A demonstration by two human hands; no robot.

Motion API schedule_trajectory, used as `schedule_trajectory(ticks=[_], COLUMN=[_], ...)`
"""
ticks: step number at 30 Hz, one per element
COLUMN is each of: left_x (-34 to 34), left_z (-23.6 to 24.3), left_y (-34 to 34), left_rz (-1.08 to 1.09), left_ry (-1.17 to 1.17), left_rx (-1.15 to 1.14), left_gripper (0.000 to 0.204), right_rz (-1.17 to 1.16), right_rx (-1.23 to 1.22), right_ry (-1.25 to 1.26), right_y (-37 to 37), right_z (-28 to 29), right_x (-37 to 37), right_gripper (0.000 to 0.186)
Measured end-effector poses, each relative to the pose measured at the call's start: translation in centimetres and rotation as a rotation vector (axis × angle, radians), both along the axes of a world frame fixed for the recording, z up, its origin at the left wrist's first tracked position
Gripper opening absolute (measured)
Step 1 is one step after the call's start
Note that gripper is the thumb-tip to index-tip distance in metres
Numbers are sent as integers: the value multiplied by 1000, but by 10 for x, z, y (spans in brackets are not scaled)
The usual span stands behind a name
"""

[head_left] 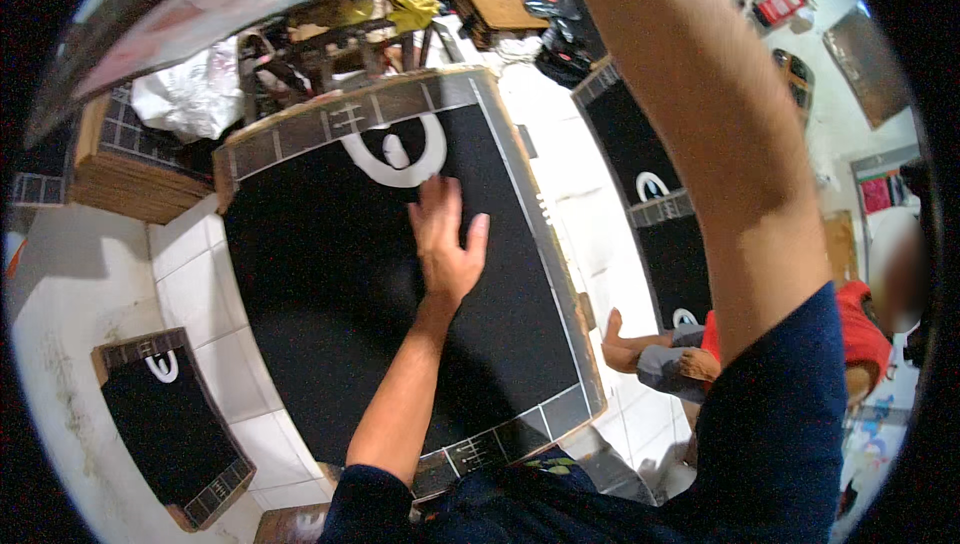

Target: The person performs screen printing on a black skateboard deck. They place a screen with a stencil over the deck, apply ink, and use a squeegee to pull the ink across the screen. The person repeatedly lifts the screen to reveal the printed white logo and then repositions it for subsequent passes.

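A large black board (330,274) with wooden edges and white ruled lines along its border lies below me. Near its far end is a white ring-like shape (430,159) with a small white mark inside. My left hand (445,249) is over the board just short of the ring, palm down, fingers stretched and thumb apart, holding nothing. Whether it touches the surface I cannot tell. My right arm (740,134) is raised and runs out of the top of the view, so its hand is hidden. A blurred panel (240,9) with a grey edge slants across the upper left.
Similar black boards stand at the left (160,424) and right (630,139). A stack of boards (140,189) stands at the far left, beside a crumpled white plastic bag (190,94). At the right a person in a red shirt (860,329) sits low, with one foot (620,344) near my board.
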State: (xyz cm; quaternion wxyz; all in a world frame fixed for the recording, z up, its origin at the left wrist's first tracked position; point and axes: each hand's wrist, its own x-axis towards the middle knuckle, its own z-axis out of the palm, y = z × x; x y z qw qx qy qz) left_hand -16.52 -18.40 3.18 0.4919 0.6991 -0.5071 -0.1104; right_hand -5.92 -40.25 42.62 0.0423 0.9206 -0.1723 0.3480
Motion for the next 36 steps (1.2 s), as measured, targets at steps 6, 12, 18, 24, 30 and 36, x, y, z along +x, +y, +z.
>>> schedule_trajectory(ticks=[6,12,18,24,30,36], left_x=[145,155,136,152,148,151], left_z=[116,76,-14,-31,-31,-27], left_y=[84,126,170,172,174,173], left_rz=[313,800,719,449,453,446], left_ry=[865,1794,-189,-570,-545,-563], left_rx=[-858,-437,181,446,507,482], left_gripper=[64,102,74,88,90,89], right_rz=[-102,-52,-88,-479,-801,-989], right_rx=[-34,236,303,738,793,751], right_ry=[-122,278,559,234,93,170], right_y=[69,145,115,69,58,65], right_z=[-147,-310,-345,-295,-316,-352], right_x=[-68,-131,-109,-118,-136,-130], right_gripper=[61,39,25,36,52,54])
